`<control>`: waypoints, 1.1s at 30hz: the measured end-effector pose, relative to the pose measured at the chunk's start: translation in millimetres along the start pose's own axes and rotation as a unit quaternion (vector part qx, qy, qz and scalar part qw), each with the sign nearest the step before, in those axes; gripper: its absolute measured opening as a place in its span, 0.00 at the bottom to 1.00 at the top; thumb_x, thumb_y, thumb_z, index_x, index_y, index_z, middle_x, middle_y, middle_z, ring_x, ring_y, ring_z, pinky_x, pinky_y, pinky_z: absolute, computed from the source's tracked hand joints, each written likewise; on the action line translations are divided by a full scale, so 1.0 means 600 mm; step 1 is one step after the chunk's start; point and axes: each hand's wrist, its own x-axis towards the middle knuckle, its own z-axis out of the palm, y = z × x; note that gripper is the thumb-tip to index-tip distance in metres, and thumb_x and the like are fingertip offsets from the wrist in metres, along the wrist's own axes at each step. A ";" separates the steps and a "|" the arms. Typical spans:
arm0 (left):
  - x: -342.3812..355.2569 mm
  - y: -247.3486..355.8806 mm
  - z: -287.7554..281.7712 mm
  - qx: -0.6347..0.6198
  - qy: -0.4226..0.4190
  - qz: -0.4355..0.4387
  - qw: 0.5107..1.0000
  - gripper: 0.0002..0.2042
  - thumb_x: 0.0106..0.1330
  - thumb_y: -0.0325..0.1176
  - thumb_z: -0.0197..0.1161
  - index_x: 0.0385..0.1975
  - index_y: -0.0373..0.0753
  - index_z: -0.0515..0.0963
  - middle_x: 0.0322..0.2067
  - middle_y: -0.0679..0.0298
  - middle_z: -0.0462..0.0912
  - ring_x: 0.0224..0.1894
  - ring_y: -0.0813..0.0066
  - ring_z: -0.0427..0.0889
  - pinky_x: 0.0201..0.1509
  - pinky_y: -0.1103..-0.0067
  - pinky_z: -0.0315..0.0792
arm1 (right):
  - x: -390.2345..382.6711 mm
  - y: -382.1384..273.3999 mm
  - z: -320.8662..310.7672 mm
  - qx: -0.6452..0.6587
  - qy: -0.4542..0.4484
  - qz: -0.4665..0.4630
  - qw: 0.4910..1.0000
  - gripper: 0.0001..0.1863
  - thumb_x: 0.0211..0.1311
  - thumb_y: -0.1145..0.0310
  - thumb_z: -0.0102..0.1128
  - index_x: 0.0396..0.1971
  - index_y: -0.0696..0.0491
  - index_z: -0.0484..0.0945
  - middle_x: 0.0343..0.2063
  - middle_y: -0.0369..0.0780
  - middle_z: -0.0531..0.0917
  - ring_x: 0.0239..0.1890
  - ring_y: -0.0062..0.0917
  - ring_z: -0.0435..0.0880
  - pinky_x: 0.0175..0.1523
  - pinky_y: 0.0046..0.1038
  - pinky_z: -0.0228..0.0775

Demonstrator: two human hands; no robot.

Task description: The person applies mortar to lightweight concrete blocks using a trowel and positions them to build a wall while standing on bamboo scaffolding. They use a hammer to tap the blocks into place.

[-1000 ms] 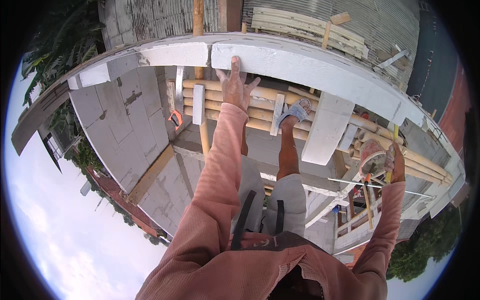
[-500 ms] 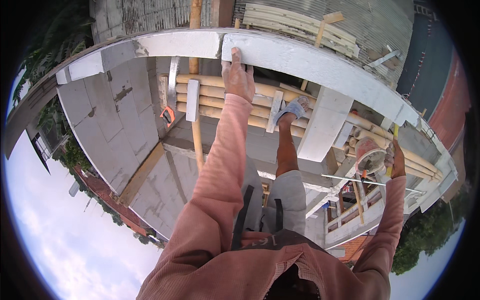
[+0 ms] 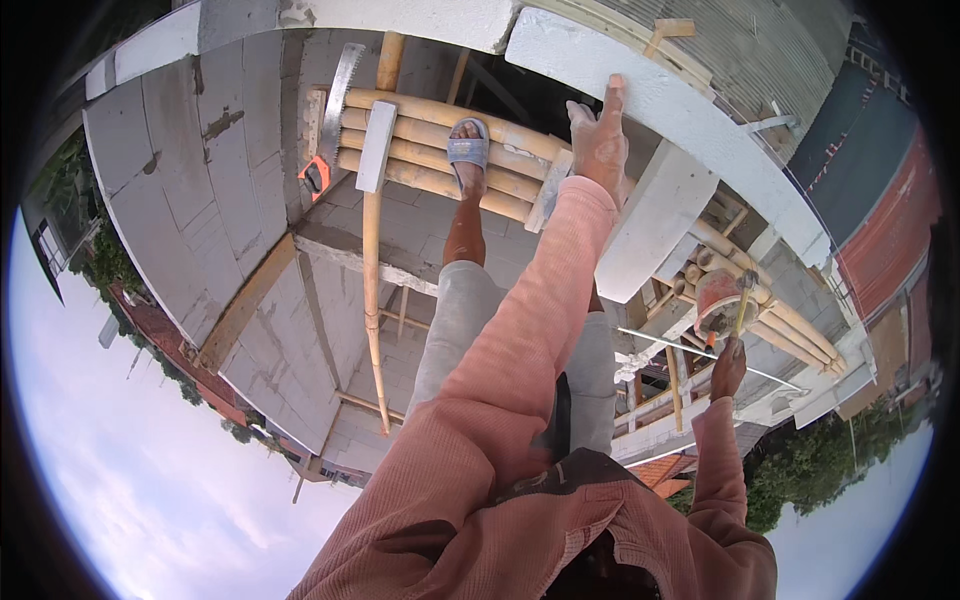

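Note:
My left hand (image 3: 602, 145) is open, its fingers apart, and a raised finger touches the near edge of a long white block (image 3: 690, 120) on top of the wall. A narrow joint separates that block from another white block (image 3: 410, 22) to its left. At the right, my right hand (image 3: 729, 370) is closed round the yellow handle of a hammer-like tool (image 3: 742, 305) with a small grey head. That tool's head is in front of a reddish bucket (image 3: 716, 298) with grey residue in it; whether they touch I cannot tell.
My sandalled foot (image 3: 467, 150) stands on bamboo poles (image 3: 510, 185). A handsaw with an orange handle (image 3: 315, 178) leans at the left, near an upright bamboo pole (image 3: 371, 260). A pale slab (image 3: 655, 220) juts below the wall top. A thin white rod (image 3: 680, 345) lies near the bucket.
My left hand has shifted right along the long block, with its fingers spreading. My right hand has come lower and nearer, bringing the yellow-handled tool in front of the bucket. The sandalled foot appears farther left.

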 end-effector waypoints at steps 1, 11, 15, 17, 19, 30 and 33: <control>-0.007 -0.025 0.038 0.007 0.020 -0.016 1.000 0.61 0.64 0.57 0.68 0.75 0.36 0.22 0.77 0.48 0.39 0.79 0.56 0.41 0.80 0.58 0.42 | -0.008 -0.017 -0.003 -0.064 -0.053 -0.049 0.995 0.25 0.76 0.51 0.45 0.45 0.60 0.80 0.38 0.54 0.83 0.42 0.53 0.80 0.48 0.43 0.71; -0.027 -0.058 0.117 -0.089 0.054 0.042 0.994 0.43 0.74 0.49 0.60 0.79 0.46 0.39 0.73 0.50 0.60 0.71 0.57 0.65 0.74 0.71 0.60 | 0.020 -0.372 0.220 -0.341 -0.167 -0.535 0.755 0.19 0.77 0.59 0.50 0.58 0.54 0.76 0.56 0.49 0.79 0.54 0.42 0.81 0.63 0.37 0.70; -0.045 -0.035 0.108 -0.065 0.063 0.011 0.996 0.45 0.72 0.51 0.59 0.78 0.35 0.40 0.69 0.42 0.65 0.70 0.53 0.68 0.72 0.73 0.59 | 0.013 -0.533 0.244 -0.214 -0.157 -0.446 0.855 0.22 0.77 0.58 0.50 0.61 0.56 0.74 0.51 0.50 0.80 0.51 0.47 0.81 0.55 0.40 0.74; -0.053 -0.029 0.116 -0.031 0.059 0.006 0.998 0.45 0.73 0.53 0.58 0.78 0.36 0.40 0.68 0.41 0.67 0.69 0.51 0.68 0.72 0.72 0.60 | 0.035 -0.529 0.244 -0.151 -0.093 -0.508 0.843 0.23 0.76 0.57 0.51 0.61 0.57 0.73 0.45 0.49 0.79 0.47 0.49 0.81 0.49 0.43 0.75; -0.047 -0.033 0.107 -0.028 0.069 0.026 0.997 0.45 0.72 0.55 0.57 0.78 0.36 0.41 0.67 0.42 0.68 0.69 0.52 0.69 0.71 0.71 0.60 | 0.015 -0.531 0.245 -0.185 -0.149 -0.478 0.845 0.22 0.77 0.57 0.50 0.60 0.57 0.73 0.44 0.49 0.80 0.46 0.48 0.81 0.48 0.43 0.75; -0.007 -0.048 0.079 -0.072 0.011 0.056 0.996 0.33 0.74 0.45 0.61 0.72 0.33 0.59 0.60 0.55 0.75 0.59 0.74 0.75 0.60 0.78 0.72 | 0.015 -0.371 0.270 -0.152 -0.074 -0.470 0.866 0.23 0.72 0.50 0.54 0.55 0.52 0.79 0.52 0.44 0.83 0.41 0.41 0.86 0.49 0.43 0.77; -0.080 0.036 0.025 0.221 -0.099 0.008 0.970 0.26 0.73 0.42 0.62 0.64 0.33 0.69 0.56 0.58 0.79 0.56 0.73 0.78 0.57 0.76 0.76 | -0.013 -0.373 0.200 -0.095 -0.192 -0.474 0.854 0.21 0.68 0.50 0.59 0.48 0.52 0.81 0.37 0.44 0.86 0.37 0.42 0.87 0.41 0.41 0.79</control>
